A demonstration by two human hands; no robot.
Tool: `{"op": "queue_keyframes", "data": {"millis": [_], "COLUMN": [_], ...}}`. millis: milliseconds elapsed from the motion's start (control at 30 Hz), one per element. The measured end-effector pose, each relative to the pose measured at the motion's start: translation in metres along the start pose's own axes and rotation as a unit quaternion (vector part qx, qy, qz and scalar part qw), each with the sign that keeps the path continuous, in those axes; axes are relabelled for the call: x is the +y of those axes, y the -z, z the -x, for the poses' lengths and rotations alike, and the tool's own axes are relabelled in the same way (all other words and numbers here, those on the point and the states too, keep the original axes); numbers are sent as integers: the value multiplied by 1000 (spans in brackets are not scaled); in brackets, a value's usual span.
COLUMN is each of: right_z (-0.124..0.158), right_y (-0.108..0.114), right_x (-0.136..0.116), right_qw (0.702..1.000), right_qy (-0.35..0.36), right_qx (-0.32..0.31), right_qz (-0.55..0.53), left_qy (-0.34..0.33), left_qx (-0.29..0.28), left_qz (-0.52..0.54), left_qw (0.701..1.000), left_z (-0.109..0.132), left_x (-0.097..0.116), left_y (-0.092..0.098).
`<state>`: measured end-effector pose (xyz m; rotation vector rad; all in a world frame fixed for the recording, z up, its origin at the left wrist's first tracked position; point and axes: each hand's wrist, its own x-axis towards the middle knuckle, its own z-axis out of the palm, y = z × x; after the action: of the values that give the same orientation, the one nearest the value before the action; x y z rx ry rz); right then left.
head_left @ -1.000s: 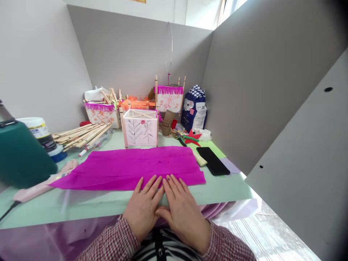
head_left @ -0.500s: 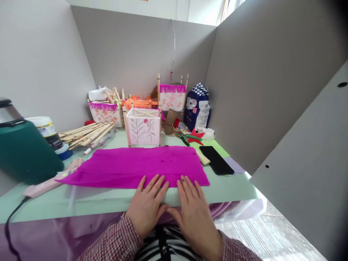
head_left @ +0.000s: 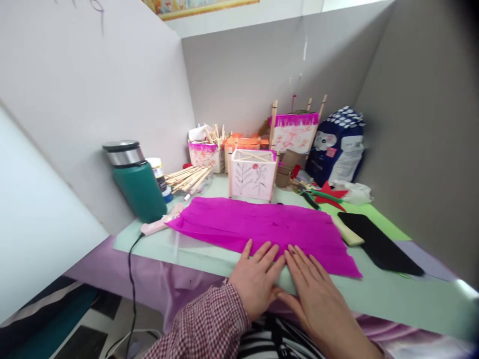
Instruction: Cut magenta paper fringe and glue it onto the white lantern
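Observation:
A wide magenta sheet (head_left: 243, 222) lies flat, slightly creased, on the pale green table top (head_left: 209, 264). My left hand (head_left: 256, 279) rests palm down with fingers spread, its fingertips on the sheet's near edge. Beside it, my right hand (head_left: 318, 294) lies flat too, fingertips on the same edge, and the two thumbs meet. Neither hand holds anything. Behind the sheet stands a white box with drawn plants (head_left: 252, 179) and wooden sticks at its corners.
At the left are a green bottle (head_left: 140, 187), a pink corded tool (head_left: 160, 225) and wooden sticks (head_left: 189, 178). On the right lie a black phone (head_left: 377, 243), a red paper star (head_left: 329, 193) and green-handled pliers (head_left: 310, 199). Grey partitions surround the table.
The camera view has turned to the left, so the table's things appear further right and the whole bottle shows. Both hands keep their place on the sheet's near edge.

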<state>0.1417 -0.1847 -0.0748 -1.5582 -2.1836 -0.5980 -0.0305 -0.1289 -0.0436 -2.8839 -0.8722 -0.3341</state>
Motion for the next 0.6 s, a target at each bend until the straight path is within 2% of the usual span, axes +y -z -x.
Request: {"op": "queue_keyframes", "data": {"millis": [133,467,600], "right_z": [5,2,3], "right_y": [-9,-7,-9], "right_x": [7,12,14], "right_qw": [1000,997,996], "right_qy": [26,60,70], "right_qx": [6,45,52], "right_qz": [0,31,38], "left_qy": [-6,43,53], "left_qx": [-5,-33,-20], "left_qz": [-6,-48,-76], "left_qw": [1000,997,995], "left_z": [10,49,59], "left_x": [-14,-80,-92], "left_y": [7,22,39]}}
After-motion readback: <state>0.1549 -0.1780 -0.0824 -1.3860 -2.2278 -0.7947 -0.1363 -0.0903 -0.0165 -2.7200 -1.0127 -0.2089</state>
